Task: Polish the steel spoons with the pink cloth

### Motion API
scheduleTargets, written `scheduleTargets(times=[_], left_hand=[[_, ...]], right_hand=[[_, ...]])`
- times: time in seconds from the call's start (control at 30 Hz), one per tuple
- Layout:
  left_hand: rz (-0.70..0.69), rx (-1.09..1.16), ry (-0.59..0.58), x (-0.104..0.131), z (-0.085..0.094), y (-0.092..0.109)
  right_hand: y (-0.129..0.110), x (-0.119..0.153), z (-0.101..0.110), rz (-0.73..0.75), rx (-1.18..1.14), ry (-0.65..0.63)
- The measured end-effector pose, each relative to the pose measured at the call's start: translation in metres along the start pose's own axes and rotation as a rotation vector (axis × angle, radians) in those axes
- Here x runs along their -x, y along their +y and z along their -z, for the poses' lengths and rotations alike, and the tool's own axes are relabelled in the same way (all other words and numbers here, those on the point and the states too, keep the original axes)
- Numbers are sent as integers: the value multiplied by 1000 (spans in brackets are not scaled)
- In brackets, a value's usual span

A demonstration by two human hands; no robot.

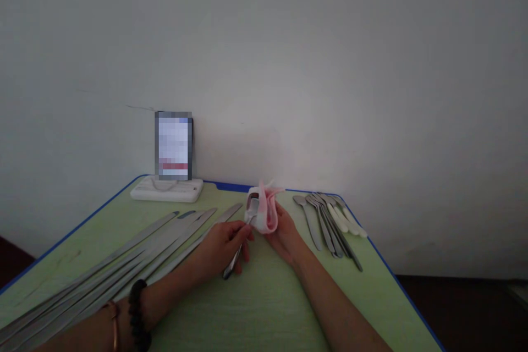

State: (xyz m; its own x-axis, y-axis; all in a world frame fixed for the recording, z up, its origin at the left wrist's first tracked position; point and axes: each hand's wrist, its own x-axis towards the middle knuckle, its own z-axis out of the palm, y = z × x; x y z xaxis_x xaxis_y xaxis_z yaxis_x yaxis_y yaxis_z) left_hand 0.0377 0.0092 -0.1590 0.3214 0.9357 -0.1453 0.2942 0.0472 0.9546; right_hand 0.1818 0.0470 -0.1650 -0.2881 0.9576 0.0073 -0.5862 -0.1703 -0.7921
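Note:
My left hand (229, 245) is closed around the handle of a metal spoon (231, 268), whose handle end slants down towards me. The spoon's head points up and rests against a folded pink and white cloth (270, 214), which partly surrounds it, so its shape is hard to make out. My right hand (285, 234) grips that cloth from the right and behind, with most of its fingers hidden. Both hands are just above the middle of the green table (256, 308). Left of my left hand lie several long metal knives (165, 247), roughly side by side.
On the right lie several metal spoons (325, 225), and pale-handled cutlery (346, 220) near the table's blue edge. At the back left, a device with a blurred screen (173, 146) stands on a white base (167, 190). A plain wall (289, 66) rises behind the table.

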Motion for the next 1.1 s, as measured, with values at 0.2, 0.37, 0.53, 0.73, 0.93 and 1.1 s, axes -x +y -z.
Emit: scheduleTargets(times=[0.2, 0.37, 0.53, 0.73, 0.93, 1.1], left_hand=[[-48, -229, 19, 2, -3, -2], [-105, -328, 29, 2, -3, -1], [-209, -494, 10, 3, -1, 0], [-184, -512, 7, 3, -3, -1], [-190, -538, 10, 4, -3, -1], [-194, -494, 0, 5, -2, 1]], right_hand=[[3, -2, 0, -4, 24, 53], [5, -4, 0, -45, 31, 81], [3, -4, 0, -69, -11, 128], [4, -3, -1, -71, 28, 109], [5, -3, -2, -49, 41, 102], [3, -3, -4, -44, -13, 95]])
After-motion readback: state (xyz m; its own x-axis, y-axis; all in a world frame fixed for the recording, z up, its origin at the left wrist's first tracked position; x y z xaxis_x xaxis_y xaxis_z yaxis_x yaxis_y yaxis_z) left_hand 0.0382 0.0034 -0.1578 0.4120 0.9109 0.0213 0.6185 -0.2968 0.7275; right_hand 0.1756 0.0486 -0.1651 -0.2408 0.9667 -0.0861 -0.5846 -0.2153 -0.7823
